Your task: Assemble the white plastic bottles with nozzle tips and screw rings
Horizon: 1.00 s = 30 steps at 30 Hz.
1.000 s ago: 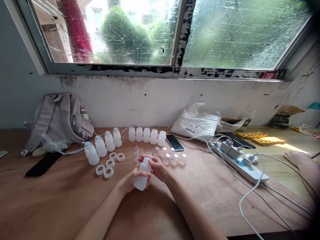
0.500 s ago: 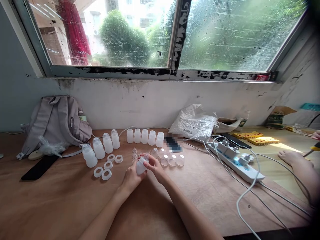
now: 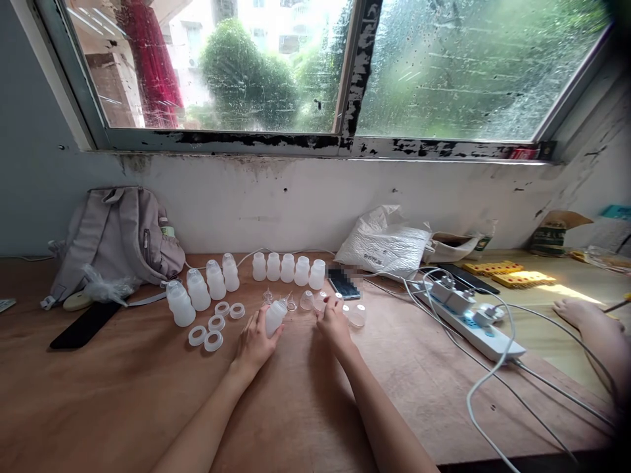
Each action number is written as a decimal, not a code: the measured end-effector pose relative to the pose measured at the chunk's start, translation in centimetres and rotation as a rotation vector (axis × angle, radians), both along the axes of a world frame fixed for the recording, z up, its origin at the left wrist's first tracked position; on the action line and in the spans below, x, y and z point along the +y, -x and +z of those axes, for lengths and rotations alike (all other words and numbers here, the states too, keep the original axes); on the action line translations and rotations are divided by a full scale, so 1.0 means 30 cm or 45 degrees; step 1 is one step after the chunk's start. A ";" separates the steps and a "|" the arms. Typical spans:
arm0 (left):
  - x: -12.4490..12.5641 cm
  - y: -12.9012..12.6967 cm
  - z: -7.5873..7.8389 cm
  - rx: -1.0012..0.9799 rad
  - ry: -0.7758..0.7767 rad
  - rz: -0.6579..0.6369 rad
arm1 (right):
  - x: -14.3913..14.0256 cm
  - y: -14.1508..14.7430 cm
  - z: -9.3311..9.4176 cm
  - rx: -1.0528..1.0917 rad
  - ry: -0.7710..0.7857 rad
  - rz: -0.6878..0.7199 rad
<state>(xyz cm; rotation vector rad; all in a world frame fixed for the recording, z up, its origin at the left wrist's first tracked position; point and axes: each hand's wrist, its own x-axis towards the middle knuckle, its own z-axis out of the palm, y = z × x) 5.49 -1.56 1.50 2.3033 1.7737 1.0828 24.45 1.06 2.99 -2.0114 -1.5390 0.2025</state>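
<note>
My left hand (image 3: 257, 341) is wrapped round a frosted baby bottle (image 3: 275, 318), which leans to the right above the table. My right hand (image 3: 336, 326) is over the clear domed caps (image 3: 358, 315), its fingers closed around one that they mostly hide. Small clear teats (image 3: 291, 303) lie just behind the held bottle. To the left are several loose white collar rings (image 3: 213, 341). Beyond those rings stand several capped bottles (image 3: 198, 290) in a slanting row. A row of several bottles without caps (image 3: 288, 268) stands at the back.
A phone (image 3: 344, 284) and a silver bag (image 3: 384, 243) lie behind the caps. At right, a power strip (image 3: 486, 335) trails loose cables. A backpack (image 3: 118, 236) and a black phone-like slab (image 3: 86, 326) are at left. Another person's hand (image 3: 582, 314) rests at far right.
My right hand has let go of the held bottle and moved right to the clear caps. My left hand keeps the bottle, now slightly left and tilted. The view has shifted slightly.
</note>
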 end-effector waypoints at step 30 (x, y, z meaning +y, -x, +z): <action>0.014 0.014 -0.014 0.014 -0.041 -0.032 | -0.033 0.123 -0.002 1.373 -0.214 0.645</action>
